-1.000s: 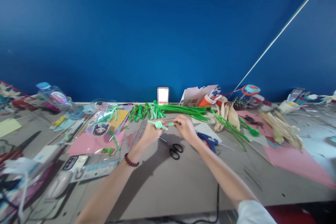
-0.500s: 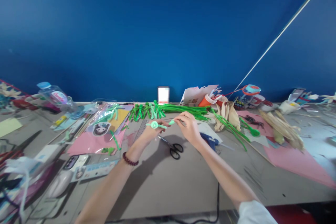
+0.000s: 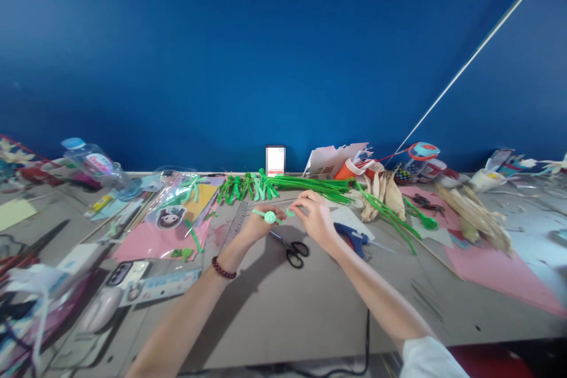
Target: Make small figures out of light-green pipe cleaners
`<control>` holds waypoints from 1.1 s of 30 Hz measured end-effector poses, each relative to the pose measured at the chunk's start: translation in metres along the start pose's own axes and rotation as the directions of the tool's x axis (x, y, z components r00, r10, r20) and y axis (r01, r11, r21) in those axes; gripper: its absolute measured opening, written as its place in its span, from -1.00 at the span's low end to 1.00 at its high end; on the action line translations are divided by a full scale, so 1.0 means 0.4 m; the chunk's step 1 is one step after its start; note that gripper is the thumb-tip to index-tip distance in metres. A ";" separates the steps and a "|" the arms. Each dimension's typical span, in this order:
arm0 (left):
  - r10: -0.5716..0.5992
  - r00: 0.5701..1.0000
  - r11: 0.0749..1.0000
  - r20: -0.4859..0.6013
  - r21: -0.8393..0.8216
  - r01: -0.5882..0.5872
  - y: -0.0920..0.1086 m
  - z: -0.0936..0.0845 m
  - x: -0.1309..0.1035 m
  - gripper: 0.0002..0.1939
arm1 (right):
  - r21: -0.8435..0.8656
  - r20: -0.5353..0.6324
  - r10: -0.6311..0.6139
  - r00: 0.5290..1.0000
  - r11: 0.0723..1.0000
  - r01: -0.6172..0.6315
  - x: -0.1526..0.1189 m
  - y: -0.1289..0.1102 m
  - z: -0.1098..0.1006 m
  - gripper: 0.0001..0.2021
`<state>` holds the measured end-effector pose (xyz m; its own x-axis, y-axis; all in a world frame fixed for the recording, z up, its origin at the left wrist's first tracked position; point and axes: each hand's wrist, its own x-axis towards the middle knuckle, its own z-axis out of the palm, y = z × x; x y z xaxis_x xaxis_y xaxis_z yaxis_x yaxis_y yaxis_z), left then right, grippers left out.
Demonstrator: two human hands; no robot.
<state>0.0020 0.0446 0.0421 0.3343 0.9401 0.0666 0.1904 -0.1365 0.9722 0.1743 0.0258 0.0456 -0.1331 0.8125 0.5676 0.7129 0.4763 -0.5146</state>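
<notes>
My left hand (image 3: 256,229) is closed on a light green pipe cleaner (image 3: 270,217) that has a round coil in its middle and straight ends sticking out on both sides. Close by on the right, my right hand (image 3: 316,217) pinches a small light green pipe cleaner end at its fingertips. Whether that end belongs to the coiled piece cannot be made out. Below the hands lie black-handled scissors (image 3: 296,253), blades pointing toward my left hand. Behind them rest a bundle of green pipe cleaners (image 3: 310,184) and several twisted green pipe cleaner pieces (image 3: 237,187).
A blue glue gun (image 3: 354,238) lies right of my right hand. Dried husks (image 3: 394,198) and pink paper (image 3: 500,274) are farther right. At left are a plastic bag (image 3: 170,207), a phone (image 3: 126,274) and a bottle (image 3: 95,160). A blue partition (image 3: 274,59) closes the back.
My left hand has tilted the coiled pipe cleaner and brought it slightly right and down. The right hand's fingers have shifted a little left, and less green shows at their tips.
</notes>
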 end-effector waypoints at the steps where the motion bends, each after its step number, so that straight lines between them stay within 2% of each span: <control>1: -0.012 0.999 1.000 -0.040 -0.003 0.011 -0.010 0.002 0.004 -0.84 | -0.021 0.008 0.007 1.000 1.000 -0.007 -0.005 -0.006 0.005 -0.90; 5: -0.034 0.984 0.999 -0.178 -0.036 0.028 -0.046 0.006 0.019 -0.93 | -0.065 0.053 0.051 0.997 0.997 -0.047 -0.029 -0.028 0.035 -0.88; 11: -0.090 0.962 0.989 -0.259 -0.141 0.054 -0.059 0.003 0.019 -0.89 | -0.041 0.077 0.102 0.992 0.994 -0.099 -0.040 -0.023 0.061 -0.87; 13: -0.114 0.964 0.979 -0.241 -0.191 0.068 -0.051 -0.002 0.018 -0.90 | -0.020 0.083 0.118 0.990 0.993 -0.117 -0.034 -0.012 0.062 -0.88; 18: -0.160 0.986 0.954 -0.046 -0.266 0.142 -0.018 -0.015 0.014 -0.93 | 0.039 0.107 0.130 0.986 0.990 -0.134 -0.016 0.023 0.059 -0.86; 22: -0.231 0.971 0.936 0.061 -0.260 0.238 -0.002 -0.016 0.007 -0.96 | 0.036 0.119 0.116 0.986 0.992 -0.121 -0.007 0.041 0.054 -0.84; 25: -0.259 0.957 0.914 0.135 -0.287 0.287 -0.007 -0.018 0.007 -0.97 | 0.041 0.122 0.098 0.988 0.994 -0.103 -0.004 0.043 0.050 -0.84; 28: -0.235 0.962 0.903 0.143 -0.335 0.270 -0.019 -0.023 0.012 -0.90 | 0.055 0.118 0.092 0.989 0.994 -0.099 -0.002 0.041 0.049 -0.86; 33: -0.206 0.978 0.933 0.032 -0.295 0.206 -0.022 -0.026 0.013 -0.81 | 0.095 0.094 0.075 0.993 0.992 -0.084 -0.001 0.039 0.050 -0.89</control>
<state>-0.0076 0.0538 0.0362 0.3176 0.9375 -0.1423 -0.0262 0.1587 0.9870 0.1718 0.0393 0.0246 -0.1436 0.8737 0.4647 0.6529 0.4365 -0.6190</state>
